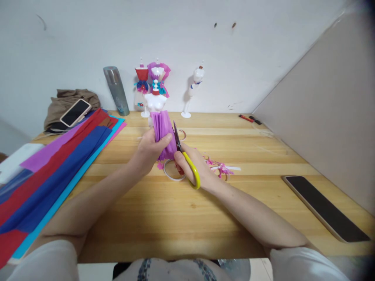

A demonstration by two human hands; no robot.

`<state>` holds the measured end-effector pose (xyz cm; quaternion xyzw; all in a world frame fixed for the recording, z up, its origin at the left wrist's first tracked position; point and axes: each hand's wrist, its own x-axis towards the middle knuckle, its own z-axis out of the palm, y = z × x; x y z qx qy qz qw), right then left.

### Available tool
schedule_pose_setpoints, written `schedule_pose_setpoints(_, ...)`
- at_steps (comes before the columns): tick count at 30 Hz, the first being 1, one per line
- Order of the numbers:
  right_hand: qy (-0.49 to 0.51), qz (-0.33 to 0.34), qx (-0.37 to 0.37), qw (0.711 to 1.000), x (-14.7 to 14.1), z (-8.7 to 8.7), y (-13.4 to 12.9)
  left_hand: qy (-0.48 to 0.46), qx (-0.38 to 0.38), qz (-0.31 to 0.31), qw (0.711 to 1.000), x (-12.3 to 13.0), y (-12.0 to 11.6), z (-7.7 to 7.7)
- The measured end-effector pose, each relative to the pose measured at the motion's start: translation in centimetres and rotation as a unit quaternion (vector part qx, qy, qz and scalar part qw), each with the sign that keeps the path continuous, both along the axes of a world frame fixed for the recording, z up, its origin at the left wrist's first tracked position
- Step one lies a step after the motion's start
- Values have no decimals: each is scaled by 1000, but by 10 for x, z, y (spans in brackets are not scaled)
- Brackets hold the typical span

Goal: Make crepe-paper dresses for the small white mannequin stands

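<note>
My left hand (149, 150) pinches a folded, pleated piece of purple paper (164, 127) with the thumb across its front. My right hand (191, 162) is closed on scissors with yellow handles (195, 175); their dark blades point up along the paper's right edge. Just behind the paper stands a small white mannequin (156, 102) with a red band at its neck. A ring of white tape (170, 178) lies under my hands, partly hidden by them. Pink paper scraps (225, 170) are scattered to the right of my right hand.
Colored paper sheets (67, 168), a phone (76, 112) on brown cloth (58, 103) and a flask (117, 91) are at left. Dressed mannequins (142, 76) and another mannequin (198, 76) stand by the wall. A larger phone (325, 207) and a red marker (246, 118) lie right.
</note>
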<state>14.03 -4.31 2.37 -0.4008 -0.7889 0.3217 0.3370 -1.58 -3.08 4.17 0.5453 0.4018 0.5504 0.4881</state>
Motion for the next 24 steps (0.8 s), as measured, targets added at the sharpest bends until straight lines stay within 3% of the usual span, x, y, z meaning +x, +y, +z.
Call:
schedule_pose_setpoints(12,-12,-7,-3,1000,0,2,2,-14,-26,4,1000,-1,1,-1)
schedule_pose_setpoints(17,-27,3,3,1000,-1,3,0,20,-22,46,999,-2,3,-1)
schedule_pose_setpoints(24,-37,-19,4,999,-1,1,1,53,-10,26,998,0,-1,2)
